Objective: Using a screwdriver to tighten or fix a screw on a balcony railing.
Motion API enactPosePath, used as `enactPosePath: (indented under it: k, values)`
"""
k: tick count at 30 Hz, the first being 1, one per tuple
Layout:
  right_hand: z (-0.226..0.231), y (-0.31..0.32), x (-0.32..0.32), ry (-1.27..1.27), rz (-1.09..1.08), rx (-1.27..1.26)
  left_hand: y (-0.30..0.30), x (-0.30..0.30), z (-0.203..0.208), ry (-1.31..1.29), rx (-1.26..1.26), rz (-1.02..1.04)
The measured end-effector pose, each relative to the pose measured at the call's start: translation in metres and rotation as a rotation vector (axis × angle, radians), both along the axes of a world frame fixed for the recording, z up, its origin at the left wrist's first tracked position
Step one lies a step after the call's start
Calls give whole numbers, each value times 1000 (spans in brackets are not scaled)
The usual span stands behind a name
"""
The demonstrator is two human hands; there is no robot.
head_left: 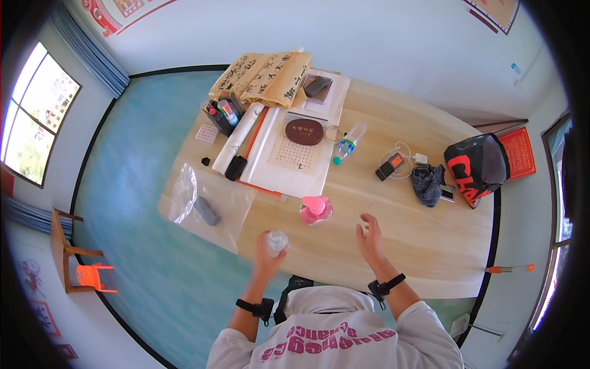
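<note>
My left hand [265, 253] is closed around a small clear container [278, 241], held just over the near edge of the table. To the right, my right hand [370, 238] hovers above the tabletop with its fingers apart and nothing in it. Between and beyond the two hands stands a pink bottle [316, 210] with a pink top; neither hand touches it. A clear plastic bag [228, 195] lies left of my left hand, with a grey block [207, 211] on it.
Farther back on the wooden table [381, 246] are white paper [319, 169], a dark red oval case [304, 131], a lying plastic bottle [351, 142] and a pen holder [219, 120]. A black-and-red bag [476, 163], a striped cloth [427, 184] and a cabled device [389, 166] sit at the right.
</note>
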State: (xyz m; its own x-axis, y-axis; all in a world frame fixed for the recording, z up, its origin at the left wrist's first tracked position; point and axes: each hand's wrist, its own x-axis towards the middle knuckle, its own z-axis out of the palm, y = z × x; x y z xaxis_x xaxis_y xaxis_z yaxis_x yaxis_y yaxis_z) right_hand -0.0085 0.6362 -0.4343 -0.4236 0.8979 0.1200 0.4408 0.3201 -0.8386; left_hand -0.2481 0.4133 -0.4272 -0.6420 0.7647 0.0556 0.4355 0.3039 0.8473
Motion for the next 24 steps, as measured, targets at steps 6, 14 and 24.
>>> enactPosePath:
  k: [6,14,24]
  values:
    - [97,10,-121,56,189,-18,56,-35,31,-19,3,34]
    - [95,17,-153,86,449,-425,82,-51,51,293,44,-86]
    - [82,29,-177,-314,226,-353,91,-46,66,442,17,-148]
